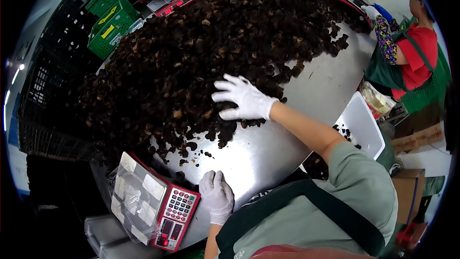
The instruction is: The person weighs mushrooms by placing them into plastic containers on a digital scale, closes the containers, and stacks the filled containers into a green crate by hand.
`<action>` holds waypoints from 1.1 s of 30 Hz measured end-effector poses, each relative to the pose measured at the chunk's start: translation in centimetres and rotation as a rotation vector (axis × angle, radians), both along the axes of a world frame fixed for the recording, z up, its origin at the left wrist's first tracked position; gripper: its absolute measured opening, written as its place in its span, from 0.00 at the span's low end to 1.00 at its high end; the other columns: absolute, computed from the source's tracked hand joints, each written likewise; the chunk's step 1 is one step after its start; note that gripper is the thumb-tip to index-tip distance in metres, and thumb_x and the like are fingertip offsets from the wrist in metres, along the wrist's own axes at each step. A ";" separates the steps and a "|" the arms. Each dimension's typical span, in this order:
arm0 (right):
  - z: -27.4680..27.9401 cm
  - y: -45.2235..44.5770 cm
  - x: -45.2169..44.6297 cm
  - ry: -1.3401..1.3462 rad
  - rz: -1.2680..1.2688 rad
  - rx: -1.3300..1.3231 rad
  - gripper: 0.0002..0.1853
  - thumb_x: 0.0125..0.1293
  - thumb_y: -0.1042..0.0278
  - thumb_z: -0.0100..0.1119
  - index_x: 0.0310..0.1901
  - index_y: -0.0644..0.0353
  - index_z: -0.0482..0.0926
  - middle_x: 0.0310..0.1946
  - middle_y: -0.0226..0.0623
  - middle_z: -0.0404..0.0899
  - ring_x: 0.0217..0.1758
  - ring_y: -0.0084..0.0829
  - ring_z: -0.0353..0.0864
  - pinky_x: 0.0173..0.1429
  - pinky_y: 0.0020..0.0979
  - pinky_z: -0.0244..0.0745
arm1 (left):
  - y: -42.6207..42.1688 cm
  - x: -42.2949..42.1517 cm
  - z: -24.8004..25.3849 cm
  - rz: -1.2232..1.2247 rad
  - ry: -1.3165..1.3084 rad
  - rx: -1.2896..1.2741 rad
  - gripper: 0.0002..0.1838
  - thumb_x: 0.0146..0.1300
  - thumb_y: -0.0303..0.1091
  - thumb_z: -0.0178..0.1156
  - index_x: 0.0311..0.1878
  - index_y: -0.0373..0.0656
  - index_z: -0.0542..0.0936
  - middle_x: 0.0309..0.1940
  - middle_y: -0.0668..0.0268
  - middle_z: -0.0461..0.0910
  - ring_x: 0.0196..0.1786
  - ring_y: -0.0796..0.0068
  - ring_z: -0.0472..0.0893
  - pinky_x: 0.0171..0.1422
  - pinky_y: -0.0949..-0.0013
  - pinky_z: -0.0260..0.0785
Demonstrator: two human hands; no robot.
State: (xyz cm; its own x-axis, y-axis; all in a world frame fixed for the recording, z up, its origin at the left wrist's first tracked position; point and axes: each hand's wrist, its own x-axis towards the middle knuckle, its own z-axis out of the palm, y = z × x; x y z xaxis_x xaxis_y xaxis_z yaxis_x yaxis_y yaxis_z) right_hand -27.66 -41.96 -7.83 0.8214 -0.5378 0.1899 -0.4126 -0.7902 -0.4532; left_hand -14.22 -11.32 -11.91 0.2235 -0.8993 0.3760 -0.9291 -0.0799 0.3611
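Note:
A large heap of dark brown, crinkled dried pieces, like wood ear fungus (191, 62), covers much of the metal table (254, 153). My right hand (244, 98), in a white glove, lies over the near right side of the heap with fingers spread. Nothing shows in its grasp. Close to the table's front edge is my left hand (217, 199), also gloved, its fingers curled; what is under them, if anything, is hidden. Just left of it stands a red digital scale (175, 211) with a lit display. Crumpled clear plastic (136, 206) sits on the scale's platform.
A white bin (366, 124) with dark bits stands right of my forearm. Across the table, a person's gloved hands flank another red scale (175, 2). A person in red (417, 52) works at the right by a third scale. Green crates (112, 26) stand at the left.

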 end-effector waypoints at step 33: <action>-0.5 -18.1 -7.8 0.099 -0.754 -0.271 0.26 0.70 0.56 0.62 0.68 0.46 0.76 0.67 0.32 0.74 0.65 0.43 0.76 0.66 0.43 0.77 | 1.3 1.2 -2.5 0.022 -0.016 0.094 0.21 0.54 0.20 0.61 0.53 0.37 0.84 0.54 0.50 0.80 0.59 0.46 0.77 0.67 0.47 0.67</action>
State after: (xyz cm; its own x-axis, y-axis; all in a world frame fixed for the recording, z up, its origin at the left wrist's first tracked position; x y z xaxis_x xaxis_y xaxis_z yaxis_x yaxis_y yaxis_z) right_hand -35.46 -60.02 -8.28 0.2759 -0.8996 0.3385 -0.9067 -0.3605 -0.2190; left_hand -12.99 -10.04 -14.41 0.2380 -0.9259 0.2935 -0.9323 -0.1331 0.3362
